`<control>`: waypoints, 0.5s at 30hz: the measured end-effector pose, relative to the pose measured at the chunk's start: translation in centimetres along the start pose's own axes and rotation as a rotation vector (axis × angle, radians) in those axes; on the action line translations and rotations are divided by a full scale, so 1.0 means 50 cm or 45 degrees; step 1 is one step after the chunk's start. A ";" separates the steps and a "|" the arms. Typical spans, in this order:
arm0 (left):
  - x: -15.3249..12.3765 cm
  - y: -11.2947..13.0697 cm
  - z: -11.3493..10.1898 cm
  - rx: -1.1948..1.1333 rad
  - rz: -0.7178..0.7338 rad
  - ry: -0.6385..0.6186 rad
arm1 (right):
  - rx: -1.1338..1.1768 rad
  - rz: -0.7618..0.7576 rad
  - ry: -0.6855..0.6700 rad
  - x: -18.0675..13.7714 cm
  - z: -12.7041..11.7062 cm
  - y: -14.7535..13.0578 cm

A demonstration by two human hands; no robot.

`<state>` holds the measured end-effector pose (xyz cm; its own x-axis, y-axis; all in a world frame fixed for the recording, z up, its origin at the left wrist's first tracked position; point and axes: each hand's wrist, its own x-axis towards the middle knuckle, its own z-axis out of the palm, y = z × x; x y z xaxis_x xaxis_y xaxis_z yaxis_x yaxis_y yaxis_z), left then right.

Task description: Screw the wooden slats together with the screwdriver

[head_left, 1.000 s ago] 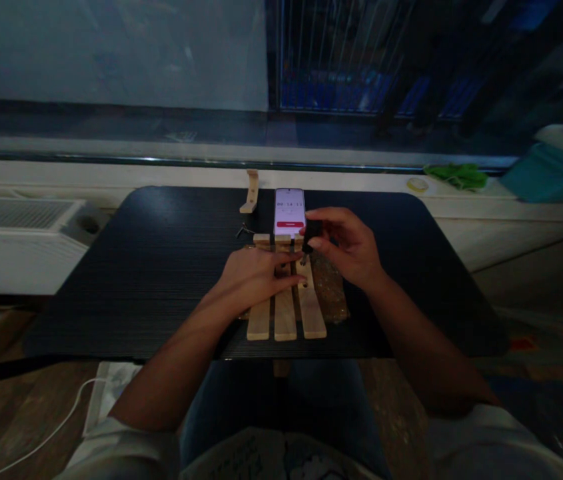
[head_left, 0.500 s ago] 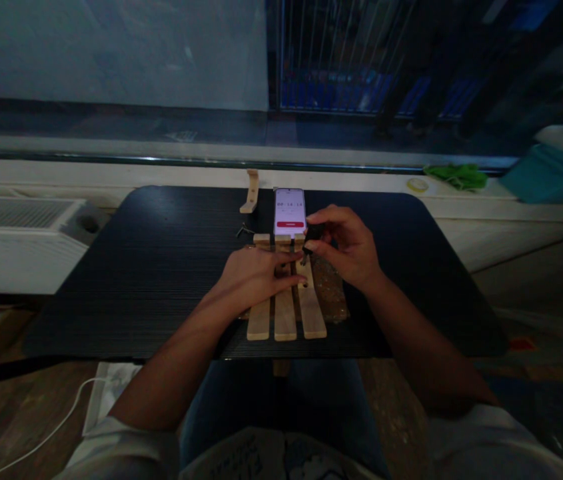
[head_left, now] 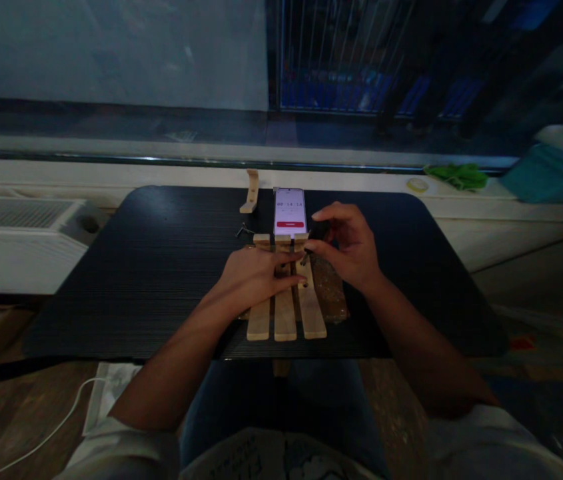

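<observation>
Three pale wooden slats (head_left: 285, 313) lie side by side on a black table (head_left: 161, 267), over a speckled brown sheet (head_left: 331, 293). My left hand (head_left: 256, 275) lies flat across the slats and presses them down, fingers spread. My right hand (head_left: 348, 247) is closed on a small dark tool (head_left: 317, 232) whose tip points down at the far end of the right slat. A phone (head_left: 290, 211) with a lit timer screen stands just beyond the slats.
A loose wooden piece (head_left: 250, 192) leans at the table's far edge, and small metal screws (head_left: 242, 231) lie left of the phone. A white radiator (head_left: 16, 240) sits at left. A green cloth (head_left: 456, 175) and a teal bin (head_left: 554, 170) rest on the sill.
My right hand has shifted slightly right and turned the small dark tool. My left hand has stayed on the slats.
</observation>
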<state>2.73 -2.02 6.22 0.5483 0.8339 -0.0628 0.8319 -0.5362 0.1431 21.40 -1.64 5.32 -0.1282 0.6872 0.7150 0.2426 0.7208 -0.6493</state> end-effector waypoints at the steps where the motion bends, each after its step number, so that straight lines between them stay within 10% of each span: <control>1: 0.000 0.000 0.000 0.005 0.001 0.001 | -0.009 -0.007 -0.002 0.000 -0.001 0.001; 15: -0.002 0.003 -0.007 0.033 -0.005 -0.038 | 0.038 -0.086 -0.280 0.007 -0.021 -0.011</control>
<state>2.78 -2.12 6.57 0.5468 0.8321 -0.0928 0.8359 -0.5363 0.1171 22.22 -1.92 6.21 -0.3505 0.6381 0.6856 0.1985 0.7660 -0.6114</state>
